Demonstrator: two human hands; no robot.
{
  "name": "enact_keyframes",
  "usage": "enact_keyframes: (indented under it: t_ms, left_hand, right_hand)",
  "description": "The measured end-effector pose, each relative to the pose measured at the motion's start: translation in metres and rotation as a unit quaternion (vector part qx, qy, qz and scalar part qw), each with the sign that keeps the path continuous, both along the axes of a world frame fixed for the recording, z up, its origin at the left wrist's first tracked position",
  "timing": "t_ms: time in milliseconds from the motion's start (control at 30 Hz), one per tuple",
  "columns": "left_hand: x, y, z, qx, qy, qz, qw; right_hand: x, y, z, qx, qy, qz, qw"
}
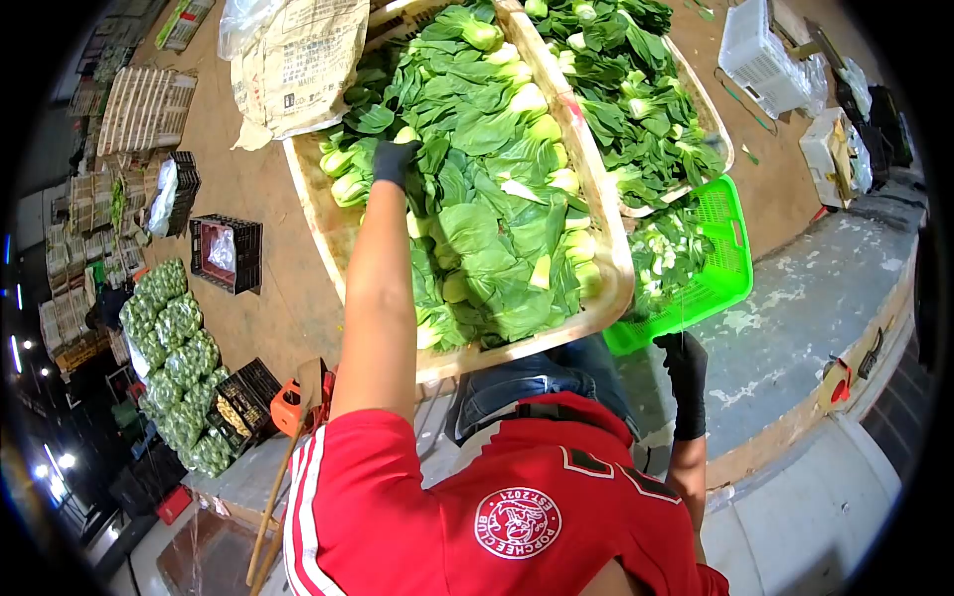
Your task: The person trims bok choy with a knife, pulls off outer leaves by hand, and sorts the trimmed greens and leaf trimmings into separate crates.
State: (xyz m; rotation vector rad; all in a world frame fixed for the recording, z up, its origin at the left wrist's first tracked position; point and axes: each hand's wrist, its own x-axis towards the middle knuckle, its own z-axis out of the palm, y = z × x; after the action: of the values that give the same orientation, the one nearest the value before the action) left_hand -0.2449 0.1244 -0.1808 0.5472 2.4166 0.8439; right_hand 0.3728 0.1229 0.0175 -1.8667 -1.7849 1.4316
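Note:
Leafy green vegetables with pale stems (477,129) fill a large cream tray (611,238) in front of me. My left hand (396,164), in a dark glove, reaches into the left part of this tray and touches the leaves; its fingers are partly hidden among them, so I cannot tell what they hold. My right hand (682,363), also in a dark glove, is beside the green basket (735,253), near its lower edge. The fingers of that hand look curled, with a thin thing at them that I cannot make out. Cut leaf pieces (666,253) lie in the basket.
A second tray of greens (646,99) stands at the upper right. A brown sack (298,70) overlaps the cream tray's upper left. Left are a black crate (227,253), bagged greens (174,348) and an orange object (288,407) by a wooden handle. A white crate (760,60) stands upper right.

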Motion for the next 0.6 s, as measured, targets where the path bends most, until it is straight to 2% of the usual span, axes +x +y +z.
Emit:
enact_keyframes:
  t_ms: [33,67,100,133,200,233,300,367,400,433,500,533,600]
  left_hand:
    - [-0.001,-0.005,-0.003,0.098,0.006,0.002,0.995]
    - [0.033,-0.006,0.050,0.086,-0.008,0.058,0.995]
    - [0.068,-0.013,0.107,0.204,-0.073,0.054,0.975]
    - [0.092,-0.021,0.136,0.306,-0.072,0.013,0.949]
    - [0.145,-0.026,0.194,0.403,-0.077,-0.039,0.911]
    - [0.165,-0.032,0.206,0.405,-0.170,-0.032,0.898]
    - [0.216,-0.032,0.236,0.392,-0.316,-0.047,0.863]
    - [0.270,-0.023,0.253,0.307,-0.305,-0.121,0.893]
    - [0.293,-0.019,0.259,0.322,-0.270,-0.195,0.886]
    - [0.316,-0.012,0.271,0.289,-0.235,-0.251,0.893]
    - [0.345,-0.004,0.277,0.244,-0.276,-0.300,0.880]
    - [0.356,-0.002,0.276,0.248,-0.203,-0.352,0.880]
    - [0.379,0.002,0.281,0.219,-0.205,-0.386,0.872]
  right_hand:
    - [-0.001,-0.003,0.001,0.005,0.006,-0.003,1.000]
    - [-0.003,-0.003,0.006,-0.019,-0.012,-0.002,1.000]
    - [-0.006,-0.002,0.010,-0.012,-0.008,0.005,1.000]
    - [-0.010,-0.002,0.014,-0.004,-0.004,0.009,1.000]
    - [-0.018,0.001,0.019,0.015,0.000,0.036,0.999]
    - [-0.021,0.007,0.021,0.026,-0.002,0.061,0.998]
    - [-0.043,0.019,0.040,0.132,-0.045,0.143,0.980]
    - [-0.064,0.036,0.073,0.247,-0.027,0.229,0.941]
    - [-0.073,0.042,0.086,0.260,-0.025,0.240,0.935]
    - [-0.078,0.046,0.096,0.271,-0.023,0.250,0.929]
    - [-0.073,0.049,0.102,0.328,0.059,0.219,0.917]
    - [-0.068,0.050,0.105,0.314,0.035,0.225,0.922]
    - [-0.056,0.049,0.109,0.285,-0.004,0.240,0.928]
